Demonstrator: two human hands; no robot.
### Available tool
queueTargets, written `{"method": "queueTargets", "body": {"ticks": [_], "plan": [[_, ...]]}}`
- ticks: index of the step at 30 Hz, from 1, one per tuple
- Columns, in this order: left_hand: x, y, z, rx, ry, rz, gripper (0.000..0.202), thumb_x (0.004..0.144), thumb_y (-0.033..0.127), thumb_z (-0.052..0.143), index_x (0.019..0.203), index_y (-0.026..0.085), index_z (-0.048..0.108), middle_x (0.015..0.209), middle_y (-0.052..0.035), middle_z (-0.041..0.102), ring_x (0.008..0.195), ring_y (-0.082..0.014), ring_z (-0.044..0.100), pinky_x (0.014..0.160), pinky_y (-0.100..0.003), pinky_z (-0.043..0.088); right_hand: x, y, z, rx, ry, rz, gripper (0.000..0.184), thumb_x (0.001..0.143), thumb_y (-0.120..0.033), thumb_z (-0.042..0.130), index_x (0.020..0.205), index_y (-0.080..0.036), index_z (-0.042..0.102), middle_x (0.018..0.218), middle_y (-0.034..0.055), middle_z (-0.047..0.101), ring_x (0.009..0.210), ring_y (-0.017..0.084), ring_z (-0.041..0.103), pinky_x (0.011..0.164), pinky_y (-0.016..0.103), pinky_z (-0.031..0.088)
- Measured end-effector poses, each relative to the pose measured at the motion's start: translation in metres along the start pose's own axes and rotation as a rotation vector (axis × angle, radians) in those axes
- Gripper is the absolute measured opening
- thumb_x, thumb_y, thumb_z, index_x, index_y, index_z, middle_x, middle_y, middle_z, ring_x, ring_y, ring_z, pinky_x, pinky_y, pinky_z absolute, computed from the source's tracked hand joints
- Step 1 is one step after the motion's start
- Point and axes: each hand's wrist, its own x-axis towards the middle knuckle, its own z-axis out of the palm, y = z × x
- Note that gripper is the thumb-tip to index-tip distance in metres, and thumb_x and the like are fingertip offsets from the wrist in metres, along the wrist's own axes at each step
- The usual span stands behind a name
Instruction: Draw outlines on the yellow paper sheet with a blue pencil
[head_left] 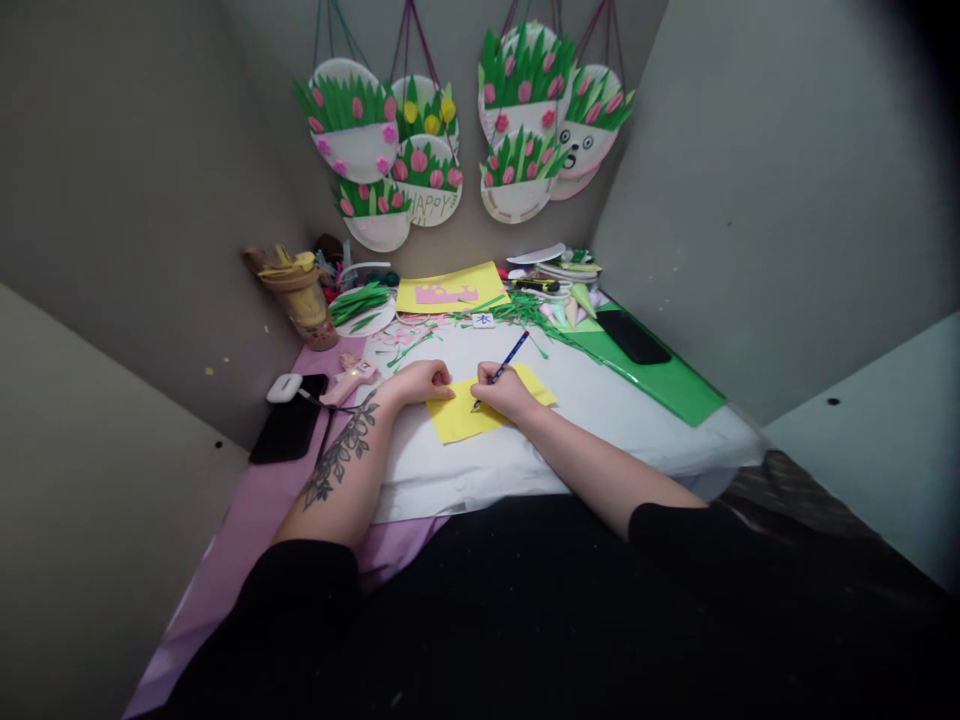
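Against the grey back wall (468,60), white paper-plate pockets (366,150) filled with green paper leaves and pink or yellow paper tulips hang from purple and teal cords (407,40). Along the desk's left side, a brown-and-yellow lidded tumbler (309,308) stands near a white paper plate (385,318) bearing green paper strips (361,303), and a small glossy white case (284,388) rests by a flat black rectangular slab (279,438). To the right, a black smartphone (634,336) lies on a bright green sheet (682,395), near small pastel cones (582,299) and a yellow-and-black cutter (536,285).
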Motion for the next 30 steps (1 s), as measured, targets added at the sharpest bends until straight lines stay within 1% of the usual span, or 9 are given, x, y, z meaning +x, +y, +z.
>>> {"method": "queueTargets", "body": {"ticks": [17, 20, 23, 24, 26, 28, 29, 30], "plan": [[0.001, -0.002, 0.0, 0.012, -0.001, 0.009, 0.034, 0.067, 0.045, 0.064, 0.089, 0.019, 0.061, 0.082, -0.0011, 0.065, 0.071, -0.0154, 0.057, 0.058, -0.024, 0.039, -0.001, -0.001, 0.0, -0.009, 0.005, -0.006, 0.017, 0.055, -0.021, 0.052, 0.052, -0.02, 0.035, 0.051, -0.0062, 0.03, 0.053, 0.009, 0.03, 0.049, 0.023, 0.023], [0.001, -0.002, 0.0, -0.003, -0.002, 0.001, 0.034, 0.067, 0.045, 0.064, 0.089, 0.019, 0.061, 0.082, -0.001, 0.065, 0.07, -0.0153, 0.057, 0.058, -0.024, 0.039, 0.001, 0.001, 0.0, -0.008, 0.034, -0.037, 0.017, 0.055, -0.019, 0.05, 0.052, -0.02, 0.033, 0.05, -0.0062, 0.028, 0.052, 0.009, 0.029, 0.048, 0.023, 0.023], [0.0, 0.0, -0.001, -0.005, -0.009, -0.003, 0.034, 0.067, 0.045, 0.064, 0.089, 0.019, 0.061, 0.081, -0.0011, 0.065, 0.07, -0.0153, 0.058, 0.058, -0.024, 0.039, 0.003, 0.007, -0.002, 0.051, 0.107, -0.048, 0.021, 0.057, -0.019, 0.053, 0.052, -0.02, 0.033, 0.049, -0.0065, 0.03, 0.05, 0.008, 0.03, 0.047, 0.022, 0.024], [-0.001, 0.001, -0.001, -0.001, -0.01, -0.003, 0.034, 0.067, 0.044, 0.064, 0.089, 0.019, 0.061, 0.081, -0.0012, 0.065, 0.07, -0.0153, 0.058, 0.058, -0.024, 0.039, 0.004, 0.008, -0.003, 0.085, 0.131, -0.038, 0.022, 0.06, -0.022, 0.055, 0.053, -0.02, 0.034, 0.048, -0.0066, 0.032, 0.049, 0.007, 0.031, 0.046, 0.021, 0.025], [-0.001, 0.002, -0.002, 0.009, -0.009, -0.006, 0.033, 0.068, 0.044, 0.064, 0.089, 0.019, 0.061, 0.082, -0.0012, 0.065, 0.071, -0.0153, 0.058, 0.058, -0.023, 0.039, 0.003, 0.01, -0.005, 0.164, 0.131, 0.013, 0.025, 0.067, -0.033, 0.058, 0.058, -0.02, 0.039, 0.047, -0.0063, 0.039, 0.045, 0.008, 0.035, 0.043, 0.021, 0.027], [-0.002, 0.003, -0.002, 0.014, -0.009, -0.011, 0.034, 0.068, 0.044, 0.064, 0.09, 0.019, 0.061, 0.082, -0.0011, 0.065, 0.071, -0.0154, 0.057, 0.058, -0.023, 0.039, 0.0, 0.01, -0.007, 0.224, 0.067, 0.074, 0.029, 0.073, -0.048, 0.055, 0.067, -0.021, 0.043, 0.048, -0.005, 0.048, 0.04, 0.008, 0.038, 0.039, 0.021, 0.027], [-0.002, 0.003, -0.002, 0.016, -0.01, -0.012, 0.034, 0.068, 0.045, 0.064, 0.09, 0.019, 0.061, 0.082, -0.0011, 0.065, 0.071, -0.0154, 0.057, 0.058, -0.023, 0.039, -0.002, 0.009, -0.007, 0.234, 0.028, 0.096, 0.032, 0.075, -0.052, 0.052, 0.071, -0.022, 0.045, 0.048, -0.0046, 0.05, 0.038, 0.009, 0.039, 0.038, 0.021, 0.026], [-0.002, 0.002, -0.002, 0.017, -0.011, -0.011, 0.035, 0.068, 0.045, 0.064, 0.09, 0.019, 0.061, 0.082, -0.001, 0.065, 0.071, -0.0154, 0.057, 0.058, -0.023, 0.039, -0.004, 0.008, -0.008, 0.229, 0.004, 0.106, 0.032, 0.075, -0.054, 0.052, 0.073, -0.022, 0.046, 0.049, -0.0046, 0.051, 0.038, 0.009, 0.039, 0.037, 0.021, 0.026]]}}
